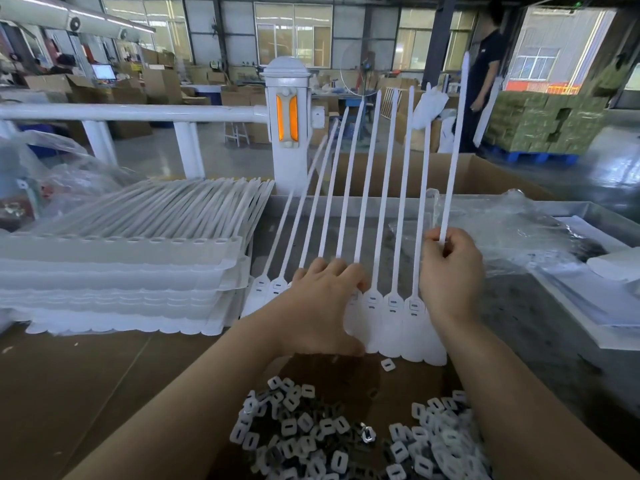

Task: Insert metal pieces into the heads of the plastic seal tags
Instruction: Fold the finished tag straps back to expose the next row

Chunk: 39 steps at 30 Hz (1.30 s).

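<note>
A joined strip of white plastic seal tags (393,306) stands tilted up in front of me, its flat heads low and its long tails fanning upward. My left hand (318,306) rests on the strip's middle heads, fingers curled over them. My right hand (450,271) is closed around the tail of the rightmost tag (453,150), hiding that tag's head. A pile of small slotted metal pieces (311,434) lies near me, between my forearms. One loose piece (388,364) sits just under the strip's lower edge.
A tall stack of white tag strips (131,265) sits on the left on brown cardboard (69,393). Crinkled clear plastic (502,230) and a grey tray (588,306) lie to the right. A white railing post (287,116) and an open carton (485,174) stand behind. A person stands far right.
</note>
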Tool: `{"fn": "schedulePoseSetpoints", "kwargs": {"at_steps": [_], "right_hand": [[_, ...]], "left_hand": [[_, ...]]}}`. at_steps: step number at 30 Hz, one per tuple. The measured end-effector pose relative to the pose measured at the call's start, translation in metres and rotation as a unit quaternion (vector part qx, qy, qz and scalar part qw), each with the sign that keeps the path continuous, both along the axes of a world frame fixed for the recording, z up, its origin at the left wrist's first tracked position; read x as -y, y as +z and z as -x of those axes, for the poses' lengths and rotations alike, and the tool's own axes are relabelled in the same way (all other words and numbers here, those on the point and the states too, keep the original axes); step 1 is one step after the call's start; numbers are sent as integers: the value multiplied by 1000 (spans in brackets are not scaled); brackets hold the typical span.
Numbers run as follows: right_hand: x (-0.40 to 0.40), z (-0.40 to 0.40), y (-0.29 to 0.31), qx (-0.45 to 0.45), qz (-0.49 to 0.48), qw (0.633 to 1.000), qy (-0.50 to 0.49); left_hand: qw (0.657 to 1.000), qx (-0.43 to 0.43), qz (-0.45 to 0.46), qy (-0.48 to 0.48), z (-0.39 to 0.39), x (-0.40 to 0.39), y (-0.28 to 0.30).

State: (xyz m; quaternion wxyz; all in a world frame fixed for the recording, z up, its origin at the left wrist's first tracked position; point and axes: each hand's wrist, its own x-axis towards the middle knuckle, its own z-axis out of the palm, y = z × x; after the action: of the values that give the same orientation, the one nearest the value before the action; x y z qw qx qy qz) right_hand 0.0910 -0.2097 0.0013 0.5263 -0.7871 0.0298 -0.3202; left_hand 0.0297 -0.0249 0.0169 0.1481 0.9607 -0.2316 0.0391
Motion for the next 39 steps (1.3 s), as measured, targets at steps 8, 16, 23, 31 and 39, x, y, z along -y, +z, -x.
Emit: {"fn": "schedulePoseSetpoints", "kwargs": {"at_steps": [8, 16, 23, 31, 39], "right_hand": [[0, -4, -11, -125, 43, 991, 31], [-4, -7, -16, -170, 62, 983, 35], [-1, -8, -17, -144, 4, 989, 23], [0, -2, -14, -167, 88, 981, 35], [-17, 15, -2, -209, 457, 815, 289]], "left_hand": [[998, 51, 45, 0, -14, -7, -19], [993, 103, 57, 14, -23, -16, -34], [999, 47, 19, 8, -23, -19, -38], [992, -82, -68, 73, -25, -24, -44], [995, -62, -40, 61, -23, -24, -42]]}}
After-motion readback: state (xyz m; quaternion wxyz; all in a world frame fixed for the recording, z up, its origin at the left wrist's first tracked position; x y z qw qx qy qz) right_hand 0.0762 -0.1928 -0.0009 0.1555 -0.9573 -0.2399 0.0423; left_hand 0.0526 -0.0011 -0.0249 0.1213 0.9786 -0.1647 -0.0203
